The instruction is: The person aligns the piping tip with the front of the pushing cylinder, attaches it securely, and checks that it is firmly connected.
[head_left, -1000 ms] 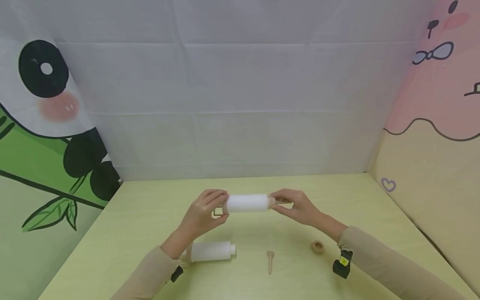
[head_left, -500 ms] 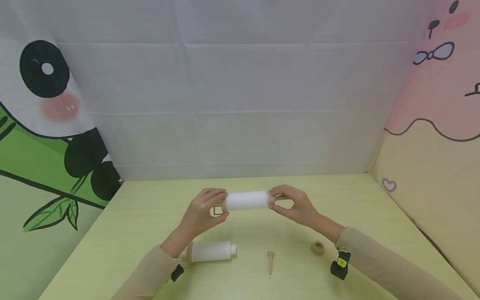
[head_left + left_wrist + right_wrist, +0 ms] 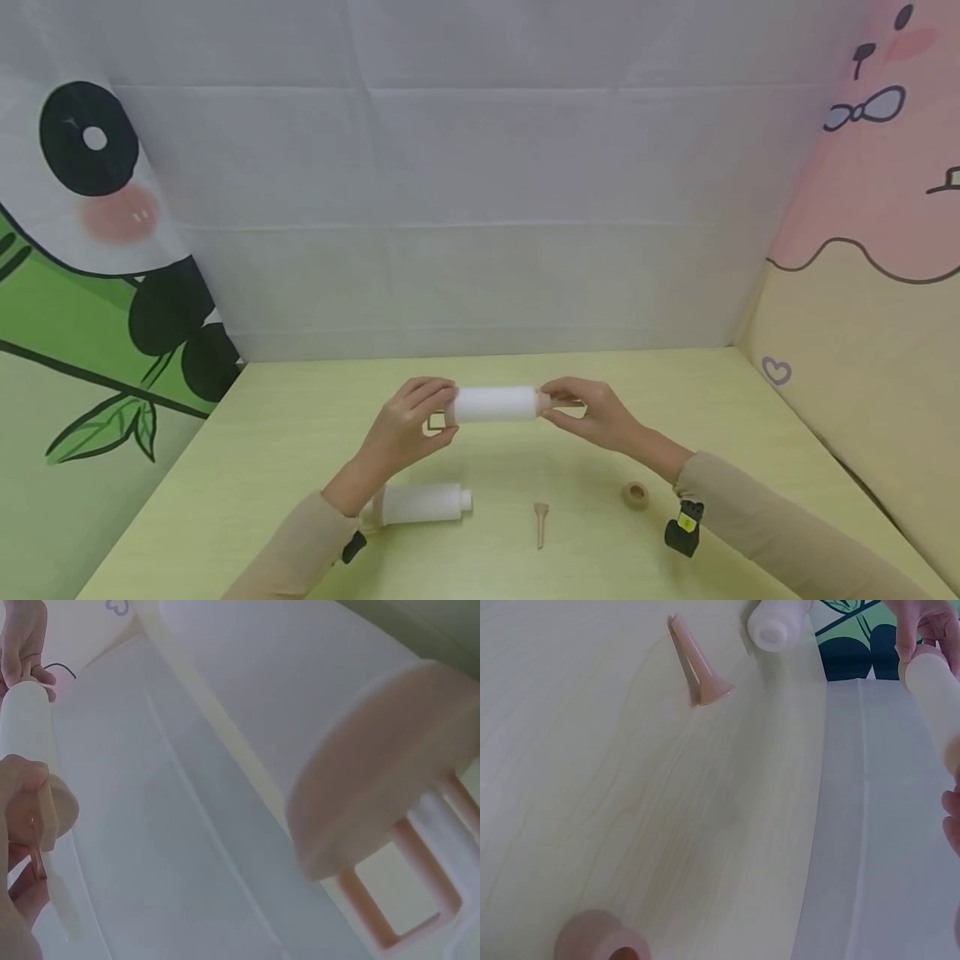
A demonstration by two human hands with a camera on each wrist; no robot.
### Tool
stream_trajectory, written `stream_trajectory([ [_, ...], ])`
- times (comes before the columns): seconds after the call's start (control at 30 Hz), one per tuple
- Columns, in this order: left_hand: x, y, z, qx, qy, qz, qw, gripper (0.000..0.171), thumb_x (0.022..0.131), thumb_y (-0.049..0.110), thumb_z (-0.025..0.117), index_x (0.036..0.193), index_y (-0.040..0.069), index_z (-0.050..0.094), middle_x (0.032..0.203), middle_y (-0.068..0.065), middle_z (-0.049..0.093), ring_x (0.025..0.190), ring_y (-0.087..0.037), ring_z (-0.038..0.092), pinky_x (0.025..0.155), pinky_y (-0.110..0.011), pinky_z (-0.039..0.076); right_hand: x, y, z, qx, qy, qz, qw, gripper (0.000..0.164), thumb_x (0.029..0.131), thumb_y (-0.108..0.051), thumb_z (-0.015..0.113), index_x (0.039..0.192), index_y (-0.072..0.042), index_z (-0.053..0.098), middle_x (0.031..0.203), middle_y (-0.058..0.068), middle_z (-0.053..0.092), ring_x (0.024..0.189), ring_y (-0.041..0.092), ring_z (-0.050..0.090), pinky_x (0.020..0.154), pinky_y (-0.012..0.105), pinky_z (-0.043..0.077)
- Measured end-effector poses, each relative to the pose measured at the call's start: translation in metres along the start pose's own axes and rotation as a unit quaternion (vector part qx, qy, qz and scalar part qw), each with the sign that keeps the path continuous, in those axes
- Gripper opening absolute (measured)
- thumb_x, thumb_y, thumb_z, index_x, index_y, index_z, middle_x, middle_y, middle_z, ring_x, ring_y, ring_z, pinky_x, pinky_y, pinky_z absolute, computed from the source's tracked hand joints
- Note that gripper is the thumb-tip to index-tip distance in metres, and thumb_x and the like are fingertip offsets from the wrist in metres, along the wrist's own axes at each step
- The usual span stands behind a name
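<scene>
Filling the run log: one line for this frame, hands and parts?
left hand: grips roller end | right hand: pinches other end | table: second roller, peg, ring

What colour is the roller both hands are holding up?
White roller with beige end caps; clearest in the head view.

We record the held roller [image 3: 495, 404] above the table [image 3: 675, 392], between the left hand [image 3: 408, 425] at its left end and the right hand [image 3: 592, 412] at its right; nearer than it on the table lie, left to right, a second roller [image 3: 420, 503], a cone-shaped peg [image 3: 540, 521] and a ring [image 3: 635, 495].
</scene>
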State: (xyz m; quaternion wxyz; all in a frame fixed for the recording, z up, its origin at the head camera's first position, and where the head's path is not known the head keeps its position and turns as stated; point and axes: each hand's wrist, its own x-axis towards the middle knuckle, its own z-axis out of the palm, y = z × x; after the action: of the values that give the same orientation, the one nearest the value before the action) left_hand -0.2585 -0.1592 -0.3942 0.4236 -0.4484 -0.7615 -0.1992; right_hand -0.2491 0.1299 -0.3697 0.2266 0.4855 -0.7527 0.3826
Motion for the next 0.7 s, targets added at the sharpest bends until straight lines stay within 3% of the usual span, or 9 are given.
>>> stream_trajectory([
  [0.23,-0.003,-0.002,0.001,-0.005,-0.001,0.003,1.0,0.051,0.051,0.006,0.083,0.098,0.001,0.064,0.1,-0.011,0.064,0.091,-0.026,0.058,0.072,-0.034,0.054,-0.001,0.0,0.0,0.019,-0.008,0.003,1.0,0.029,0.067,0.016,0.069,0.094,0.009,0.06,0.089,0.021,0.064,0.075,0.03,0.065,0.061,0.035,0.055],
  [0.5,-0.004,-0.002,0.003,-0.013,0.008,-0.016,0.9998,0.053,0.05,0.007,0.084,0.099,0.0,0.064,0.1,-0.011,0.064,0.09,-0.027,0.059,0.071,-0.035,0.054,0.0,0.001,0.003,-0.012,0.033,-0.021,0.999,0.039,0.062,0.016,0.072,0.096,0.01,0.056,0.091,0.02,0.06,0.078,0.029,0.062,0.062,0.037,0.055],
  [0.7,-0.003,0.0,0.003,-0.012,0.009,-0.026,0.9995,0.053,0.049,0.009,0.085,0.098,0.0,0.065,0.099,-0.011,0.065,0.09,-0.026,0.059,0.07,-0.035,0.054,-0.01,0.025,0.011,-0.03,0.039,-0.05,0.998,0.049,0.058,0.012,0.077,0.102,0.009,0.055,0.097,0.019,0.059,0.086,0.028,0.061,0.071,0.028,0.054],
])
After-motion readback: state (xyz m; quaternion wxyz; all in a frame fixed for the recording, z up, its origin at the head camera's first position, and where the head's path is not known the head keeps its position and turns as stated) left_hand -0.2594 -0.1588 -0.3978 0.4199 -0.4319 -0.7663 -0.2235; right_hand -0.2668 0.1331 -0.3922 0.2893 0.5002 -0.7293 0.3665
